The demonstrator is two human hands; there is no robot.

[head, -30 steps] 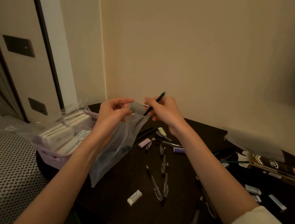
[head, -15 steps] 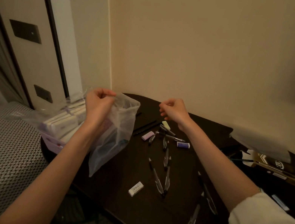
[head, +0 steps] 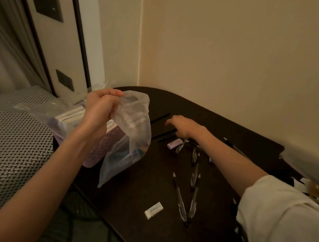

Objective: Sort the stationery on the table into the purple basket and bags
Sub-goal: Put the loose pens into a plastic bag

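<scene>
head view: left hand (head: 99, 108) raised, fingers pinching the rim of a clear plastic bag (head: 130, 137), hanging above the dark table (head: 134, 233) in front of the purple basket (head: 99, 150) at the table's left edge. right hand (head: 185, 126) low over two black pencils (head: 163, 130), fingers relaxed and spread, gripping nothing. purple eraser (head: 174, 146) just beside the wrist, pens (head: 185, 200) scattered nearer, white eraser (head: 153, 210) apart toward the front edge.

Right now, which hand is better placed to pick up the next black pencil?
Right. The right hand hangs open directly over the black pencils, while the left hand grips the plastic bag.
</scene>
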